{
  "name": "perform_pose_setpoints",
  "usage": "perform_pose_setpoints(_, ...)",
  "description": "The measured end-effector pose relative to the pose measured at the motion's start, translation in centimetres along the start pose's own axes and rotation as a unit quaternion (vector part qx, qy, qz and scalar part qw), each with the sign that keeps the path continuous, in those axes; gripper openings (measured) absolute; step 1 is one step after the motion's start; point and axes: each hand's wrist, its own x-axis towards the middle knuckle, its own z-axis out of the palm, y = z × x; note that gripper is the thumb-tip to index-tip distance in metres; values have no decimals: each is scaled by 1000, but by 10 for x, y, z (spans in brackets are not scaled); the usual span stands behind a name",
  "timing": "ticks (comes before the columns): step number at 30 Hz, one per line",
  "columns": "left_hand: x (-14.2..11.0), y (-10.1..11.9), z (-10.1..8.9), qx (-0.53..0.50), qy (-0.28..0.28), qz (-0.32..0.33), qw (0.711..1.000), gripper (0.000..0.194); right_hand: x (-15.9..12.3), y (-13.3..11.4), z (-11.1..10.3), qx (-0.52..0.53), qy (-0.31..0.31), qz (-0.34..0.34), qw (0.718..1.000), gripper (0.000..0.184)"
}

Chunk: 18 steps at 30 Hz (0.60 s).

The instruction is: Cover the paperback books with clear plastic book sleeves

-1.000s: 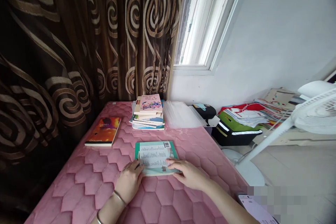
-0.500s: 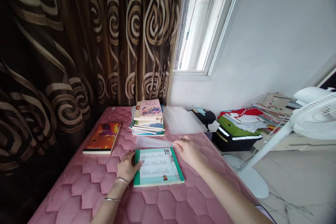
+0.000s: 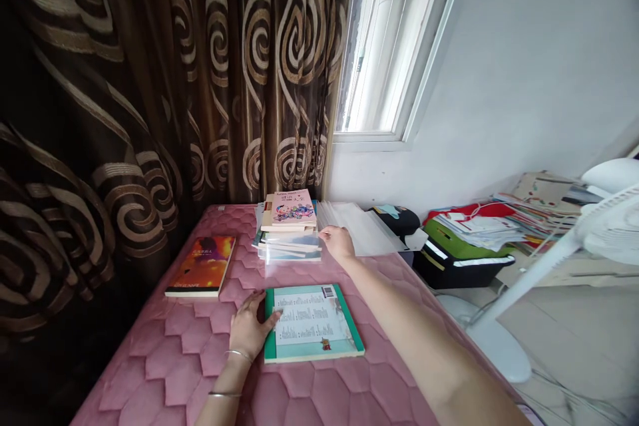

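A green-bordered book (image 3: 314, 323) with a barcode and printed text lies flat on the pink quilted mattress (image 3: 299, 389). My left hand (image 3: 251, 326) rests at its left edge, fingers spread, thumb on the cover. Beyond the book, my right hand (image 3: 339, 243) pinches the right side of a clear plastic sheet (image 3: 287, 249), raised in front of a stack of books (image 3: 289, 213). Where the sheet's lower edge sits is hard to see. An orange and purple book (image 3: 202, 266) lies to the left.
Several translucent plastic covers (image 3: 362, 229) lie right of the stack. A dark patterned curtain (image 3: 224, 80) hangs behind the mattress. On the right are a black and green box (image 3: 456, 249) with papers on it and a white standing fan (image 3: 529, 273).
My right hand has left the green book, lifting the clear sheet away from it and carrying it toward the stack. My left hand has shifted to the book's left edge.
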Motion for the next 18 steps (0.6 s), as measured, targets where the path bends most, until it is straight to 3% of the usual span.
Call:
perform_pose_setpoints(3,0,0,0,-2,1,0,1000,53,3,2,7,23,17,9,1000,14)
perform_pose_setpoints(5,0,0,-1,-3,1,-2,1000,52,0,4,5,31,37,9,999,22)
perform_pose_setpoints(9,0,1,-2,-7,1,-2,1000,52,-28,4,-8,94,57,-23,994,37)
perform_pose_setpoints(11,0,2,-3,-9,0,-3,1000,52,-56,2,-15,174,-20,-70,982,32)
perform_pose_setpoints(14,0,4,-5,-11,-3,-6,1000,52,-110,-1,-25,207,-204,-149,945,27)
perform_pose_setpoints(18,-2,8,-9,-10,-10,-5,1000,52,-174,2,-35,126,-269,-171,939,48)
